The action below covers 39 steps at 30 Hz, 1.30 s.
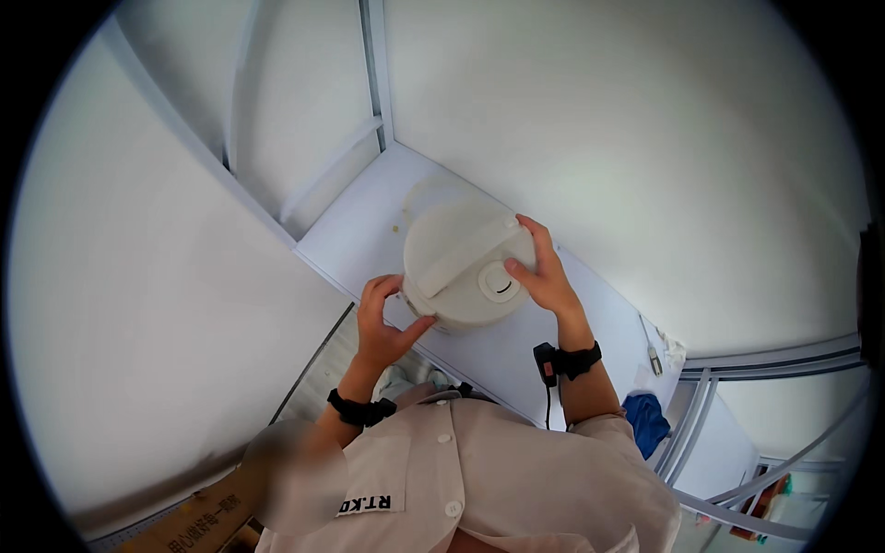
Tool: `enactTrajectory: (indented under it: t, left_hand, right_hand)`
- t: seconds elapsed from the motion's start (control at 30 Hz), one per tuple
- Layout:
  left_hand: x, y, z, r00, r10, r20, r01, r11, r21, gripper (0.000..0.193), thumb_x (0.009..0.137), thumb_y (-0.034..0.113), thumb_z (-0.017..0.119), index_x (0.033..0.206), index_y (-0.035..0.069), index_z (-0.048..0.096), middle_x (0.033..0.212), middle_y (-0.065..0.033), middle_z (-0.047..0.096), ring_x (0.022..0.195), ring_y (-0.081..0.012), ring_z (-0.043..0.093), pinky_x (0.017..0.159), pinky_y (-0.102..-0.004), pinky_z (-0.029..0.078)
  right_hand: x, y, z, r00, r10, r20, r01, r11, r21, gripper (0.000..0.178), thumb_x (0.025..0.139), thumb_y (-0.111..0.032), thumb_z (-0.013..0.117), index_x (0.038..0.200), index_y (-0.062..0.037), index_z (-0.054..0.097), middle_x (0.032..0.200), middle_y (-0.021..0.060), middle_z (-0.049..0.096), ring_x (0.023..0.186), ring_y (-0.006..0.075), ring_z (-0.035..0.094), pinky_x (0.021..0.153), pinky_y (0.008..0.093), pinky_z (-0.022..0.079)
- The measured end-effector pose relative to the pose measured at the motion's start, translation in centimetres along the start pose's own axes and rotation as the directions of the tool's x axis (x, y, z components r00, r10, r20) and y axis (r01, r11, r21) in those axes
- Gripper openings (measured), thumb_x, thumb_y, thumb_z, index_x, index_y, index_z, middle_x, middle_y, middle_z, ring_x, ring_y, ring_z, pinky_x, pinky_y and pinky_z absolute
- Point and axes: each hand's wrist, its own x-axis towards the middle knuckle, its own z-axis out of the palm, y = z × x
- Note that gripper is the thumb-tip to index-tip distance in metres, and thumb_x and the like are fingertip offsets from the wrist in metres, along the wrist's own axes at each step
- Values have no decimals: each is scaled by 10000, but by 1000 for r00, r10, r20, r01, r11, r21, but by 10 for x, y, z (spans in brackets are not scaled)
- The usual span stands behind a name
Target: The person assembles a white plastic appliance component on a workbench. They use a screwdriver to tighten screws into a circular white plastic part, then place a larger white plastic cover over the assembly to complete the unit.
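Observation:
A round, off-white lidded container (452,235) stands on the white table, with a raised bar across its lid and a round knob (501,284) near the right rim. My left hand (383,323) grips its near left side, thumb at the front and fingers curled around the edge. On the right side, my right hand (544,272) clasps the rim, its fingers at the far edge and its thumb on the lid close to the knob. The container's underside and far wall are hidden.
The white table (346,217) runs along a pale wall, with small yellowish specks (395,229) beyond the container. At the table's right end lie a small corded item (655,360) and a blue crumpled bag or cloth (646,424). A cardboard box (198,521) sits lower left.

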Motion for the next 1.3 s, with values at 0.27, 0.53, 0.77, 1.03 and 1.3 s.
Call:
enactTrajectory:
  t: [0.27,0.53,0.77,1.03,1.3]
  left_hand:
    - [0,-5,-2,1000,-16,13,16,999,-28,788,716,100,964,1399,-12,587,1333,-185,592,1224,-320,646,1013,-451,604]
    - [-2,2,-1,999,-31,12,32,993,-115,791,737,109,960,1417,-11,575,1365,-178,572,1269,-317,631,1059,-466,589]
    - [-1,-3,-2,1000,2,3,-2,1000,2,777,737,111,947,1414,-34,594,1346,-210,613,1213,-331,660,1014,-454,609]
    - [4,0,-3,1000,-2,13,2,1000,17,754,736,102,938,1400,-52,615,1348,-218,625,1198,-329,674,999,-442,612]
    - [6,-2,-2,996,-67,65,70,996,-57,766,810,67,870,1492,-48,542,1426,-214,566,1315,-332,615,1084,-448,562]
  right_hand:
    - [-1,5,2,1000,30,0,-30,999,13,836,910,-241,829,1582,-35,377,1554,188,453,1477,321,414,1240,431,325]
    - [1,6,3,998,50,39,-54,993,108,876,939,-213,803,1658,-50,331,1616,160,449,1509,312,408,1246,418,326]
    - [7,0,-7,994,71,78,-79,991,105,857,920,-263,830,1620,-53,383,1575,185,473,1486,322,430,1228,435,352]
    - [1,-5,-6,998,53,46,-56,997,52,880,909,-298,842,1606,-31,375,1569,198,454,1480,329,420,1223,445,354]
    - [-5,0,-6,993,114,-2,-114,992,49,811,902,-267,837,1542,-11,411,1494,210,483,1435,335,445,1199,443,374]
